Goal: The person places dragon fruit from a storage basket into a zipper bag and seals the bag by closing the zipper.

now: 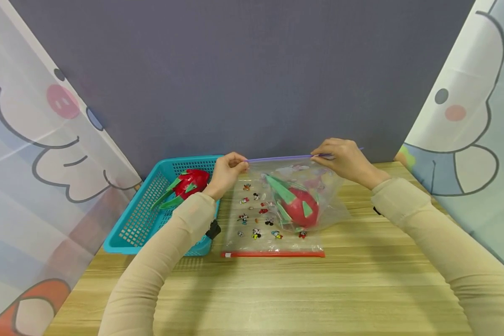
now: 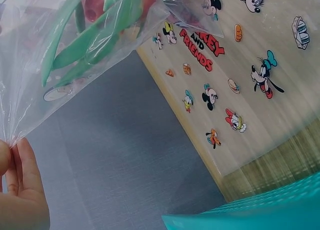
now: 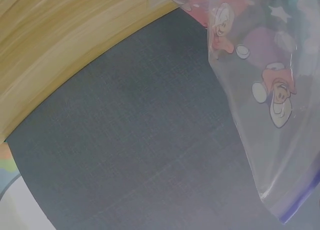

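Observation:
My left hand [image 1: 226, 173] pinches the left end of a clear zip bag [image 1: 291, 167] at its purple zip strip [image 1: 273, 159]. Farther along the same strip, my right hand [image 1: 345, 158] pinches it between thumb and fingers, a short end sticking out to the right. Inside the raised bag is a red and green toy dragon fruit [image 1: 304, 209]. In the left wrist view the bag film gathers to a point at my left fingertips [image 2: 22, 165]. The right wrist view shows the printed bag corner [image 3: 280, 185], but my right hand is out of that view.
A second clear zip bag [image 1: 252, 242] with cartoon prints and a red zip lies flat on the wooden table [image 1: 277, 298], partly under the raised one. To the left, a teal basket [image 1: 128, 233] holds another toy dragon fruit [image 1: 195, 179]. A grey panel [image 1: 252, 79] stands behind the table.

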Action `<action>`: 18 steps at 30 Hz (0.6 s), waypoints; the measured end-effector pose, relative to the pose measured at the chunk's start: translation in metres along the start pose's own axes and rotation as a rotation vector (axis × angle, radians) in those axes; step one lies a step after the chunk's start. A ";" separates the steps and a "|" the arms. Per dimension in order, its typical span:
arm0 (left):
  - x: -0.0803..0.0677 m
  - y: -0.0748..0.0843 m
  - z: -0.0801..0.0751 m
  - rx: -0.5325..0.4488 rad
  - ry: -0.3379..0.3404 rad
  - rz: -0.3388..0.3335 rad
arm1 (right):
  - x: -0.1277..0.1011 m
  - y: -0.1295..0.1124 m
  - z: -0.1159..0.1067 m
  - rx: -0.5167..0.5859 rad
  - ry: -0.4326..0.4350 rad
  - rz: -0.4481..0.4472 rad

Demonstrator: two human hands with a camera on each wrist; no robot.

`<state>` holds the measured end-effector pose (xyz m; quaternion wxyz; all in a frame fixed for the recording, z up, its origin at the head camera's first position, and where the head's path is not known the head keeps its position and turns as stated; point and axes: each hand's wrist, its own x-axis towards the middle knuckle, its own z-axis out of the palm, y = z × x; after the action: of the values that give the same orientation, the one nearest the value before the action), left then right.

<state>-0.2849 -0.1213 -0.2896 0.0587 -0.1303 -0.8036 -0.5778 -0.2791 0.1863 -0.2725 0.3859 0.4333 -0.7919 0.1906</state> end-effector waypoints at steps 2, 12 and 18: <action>0.000 0.000 0.000 0.001 -0.003 -0.003 | -0.001 0.001 -0.001 -0.002 0.001 -0.003; -0.001 -0.002 -0.006 0.008 -0.022 0.001 | -0.002 0.001 -0.004 -0.011 0.004 0.002; -0.002 -0.003 -0.008 0.007 -0.015 0.009 | -0.004 0.003 -0.006 -0.026 0.003 -0.001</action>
<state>-0.2843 -0.1295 -0.2903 0.0558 -0.1382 -0.8055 -0.5736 -0.2781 0.1941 -0.2719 0.3927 0.4285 -0.7934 0.1807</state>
